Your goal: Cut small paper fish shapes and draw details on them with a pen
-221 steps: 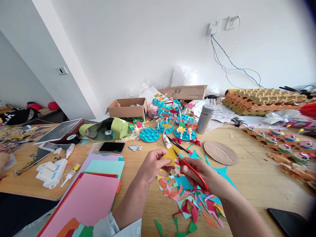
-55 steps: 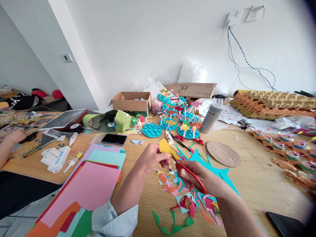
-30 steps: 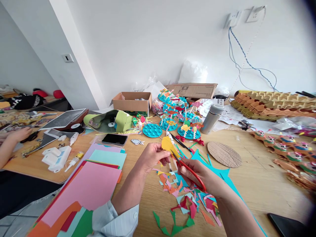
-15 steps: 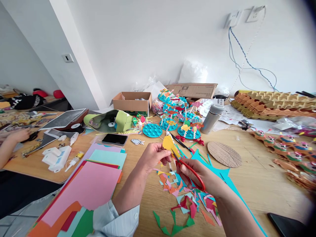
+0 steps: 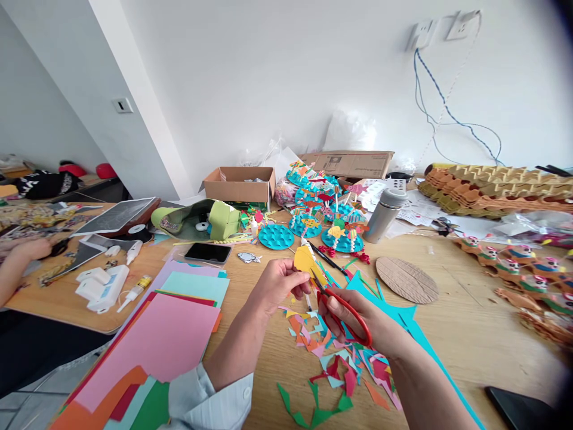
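Between the thumb and fingers of my left hand (image 5: 283,283) is a piece of yellow paper (image 5: 305,261), held up over the table. My right hand (image 5: 351,313) grips red-handled scissors (image 5: 360,328), with fingers through the loops. The blades point up and left and meet the lower right edge of the yellow paper. Below both hands lie many paper scraps (image 5: 342,370) in green, red, pink, orange and blue. A larger blue paper sheet (image 5: 394,310) lies partly under my right forearm.
Coloured paper sheets (image 5: 156,340) are stacked on the left. Ahead stand blue discs with paper fish (image 5: 342,240), a steel bottle (image 5: 385,215) and a cardboard box (image 5: 242,184). A cardboard oval (image 5: 406,279) lies to the right. Another person's hand (image 5: 33,246) is at far left.
The yellow paper and the scissors have shifted very slightly between my hands. Both hands keep nearly the same place and the same hold.
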The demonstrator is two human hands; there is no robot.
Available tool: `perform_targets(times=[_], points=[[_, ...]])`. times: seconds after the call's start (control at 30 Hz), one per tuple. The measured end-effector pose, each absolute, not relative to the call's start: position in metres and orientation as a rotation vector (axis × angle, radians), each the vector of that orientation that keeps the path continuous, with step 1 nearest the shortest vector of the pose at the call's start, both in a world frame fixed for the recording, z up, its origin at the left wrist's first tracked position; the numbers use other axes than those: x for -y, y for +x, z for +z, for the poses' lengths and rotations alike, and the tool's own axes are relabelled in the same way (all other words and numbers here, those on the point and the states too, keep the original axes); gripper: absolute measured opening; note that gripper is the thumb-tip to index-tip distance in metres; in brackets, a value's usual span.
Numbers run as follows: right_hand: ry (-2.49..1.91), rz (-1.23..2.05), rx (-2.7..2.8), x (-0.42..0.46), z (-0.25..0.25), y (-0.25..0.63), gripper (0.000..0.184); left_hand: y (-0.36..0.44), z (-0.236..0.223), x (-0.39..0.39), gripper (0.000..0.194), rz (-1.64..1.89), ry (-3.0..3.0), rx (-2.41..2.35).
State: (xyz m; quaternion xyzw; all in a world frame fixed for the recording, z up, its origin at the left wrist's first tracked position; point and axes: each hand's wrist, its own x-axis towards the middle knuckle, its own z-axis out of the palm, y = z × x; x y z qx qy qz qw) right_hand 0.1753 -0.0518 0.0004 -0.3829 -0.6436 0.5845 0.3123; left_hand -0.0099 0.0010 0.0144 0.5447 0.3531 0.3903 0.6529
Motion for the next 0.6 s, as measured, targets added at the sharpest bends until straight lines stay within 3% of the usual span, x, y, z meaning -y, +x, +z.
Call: perform_targets(times=[0.6], points=[[-1.051,1.565,1.662,0.0526,0.0006,0.1752,0.049,-0.0094,0.0144,-0.0012,0.023,0.878,1.231,-0.822]])
